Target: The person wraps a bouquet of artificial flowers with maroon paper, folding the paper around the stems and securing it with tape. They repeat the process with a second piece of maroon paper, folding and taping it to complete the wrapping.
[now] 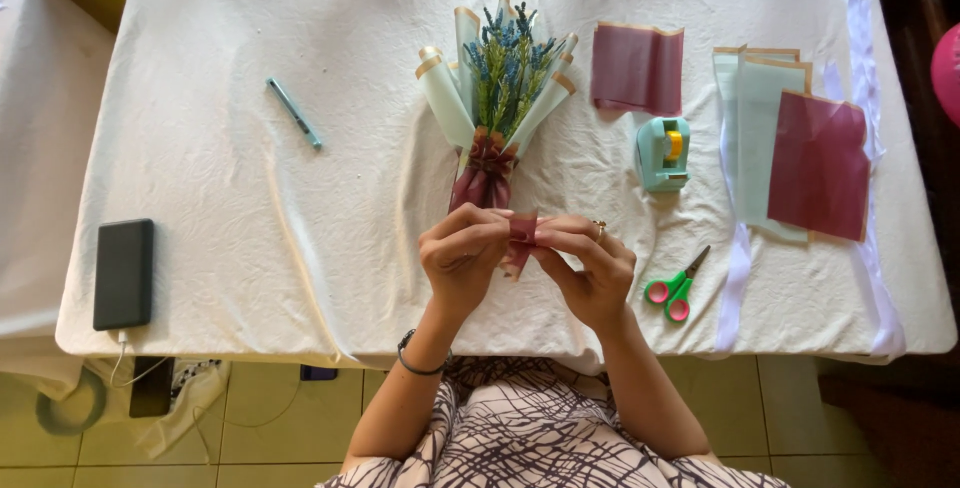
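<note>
Both the left hand (462, 253) and right hand (590, 263) are pinching a maroon strip (521, 233) below the bouquet (500, 98).

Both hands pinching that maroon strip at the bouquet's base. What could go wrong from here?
1. The maroon strip is thin and pinched tight between left hand and right hand; it may tear or crease.
2. It sits at the bouquet stem, so a pull might drag the bouquet.
3. The scissors lie near the table edge; an elbow might knock them off.
</note>
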